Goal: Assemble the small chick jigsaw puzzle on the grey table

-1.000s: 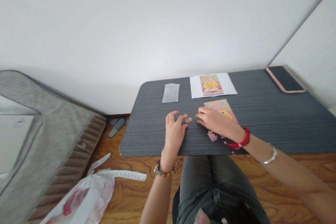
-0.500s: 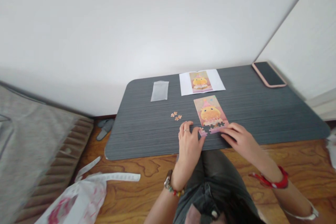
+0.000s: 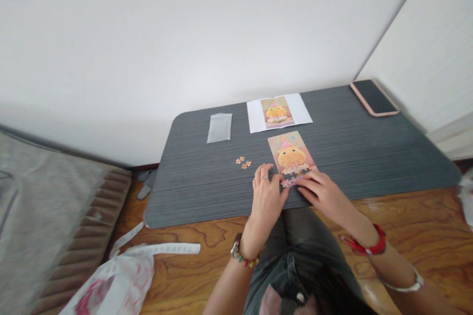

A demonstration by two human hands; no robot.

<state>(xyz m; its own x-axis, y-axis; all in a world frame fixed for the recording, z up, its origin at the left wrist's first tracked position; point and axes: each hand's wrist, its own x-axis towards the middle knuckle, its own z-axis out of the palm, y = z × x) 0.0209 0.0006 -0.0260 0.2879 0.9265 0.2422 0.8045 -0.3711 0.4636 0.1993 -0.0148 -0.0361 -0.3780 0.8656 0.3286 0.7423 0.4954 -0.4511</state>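
Left fingers: the left hand (image 3: 266, 194) lay flat on the table, fingers loosely spread, tips touching a small cluster of joined pink pieces (image 3: 288, 183) at the puzzle's near edge; they pinched nothing.
Right fingers: the right hand (image 3: 322, 196) rested palm down, fingers extended and close together, pressing the same strip from 3 o'clock, likely to seat it against the rows above.
Puzzle: the partly built jigsaw puzzle (image 3: 291, 154) sat just beyond both hands, at 12 o'clock.
Loose pieces: two spare puzzle pieces (image 3: 243, 162) lay apart at 10 o'clock of the left hand.
Reference: a printed picture sheet (image 3: 278, 112) lay beyond the puzzle, probably as a guide.
Farther out: an empty plastic bag (image 3: 219, 127) at 11 o'clock, a phone (image 3: 374, 97) at 2 o'clock, on the grey table (image 3: 369, 152).
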